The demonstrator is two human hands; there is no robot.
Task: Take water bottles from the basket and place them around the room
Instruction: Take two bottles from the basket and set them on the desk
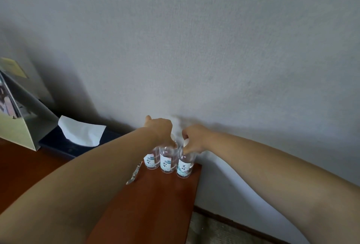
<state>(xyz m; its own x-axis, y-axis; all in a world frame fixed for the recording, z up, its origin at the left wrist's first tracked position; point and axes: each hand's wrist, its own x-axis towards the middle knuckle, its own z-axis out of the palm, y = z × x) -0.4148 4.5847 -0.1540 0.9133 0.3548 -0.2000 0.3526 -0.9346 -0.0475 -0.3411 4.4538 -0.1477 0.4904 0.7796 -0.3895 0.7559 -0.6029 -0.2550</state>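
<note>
Both arms reach out to the far right corner of the bench (155,204), where three water bottles stand upright in a tight row against the wall (194,48). The left hand (158,129) comes down over the top of the middle bottle (168,160), fingers curled round its cap end. The right hand (194,138) has its fingers pinched round the neck of the right bottle (185,165), just under the white cap. The left bottle (151,161) stands free, touching or nearly touching its neighbour. The basket is out of view.

This looks like the placing step: two bottles being set down beside one already there. Both bases appear to rest on the wood, though I cannot be sure the weight is off the hands. The next move calls for a clean let-go, fingers lifting straight up so no cap gets tipped.

Watch the right bottle. It sits right at the bench's edge, with the floor (224,230) below, and a sideways nudge could send it over. The row is packed close, so one knock could rock all three. A small metal piece (133,175) lies just left of the bottles, under the left forearm's path back. Farther left sit a dark tissue box (64,146) and a pale card stand (19,126), well apart from the bottles.
</note>
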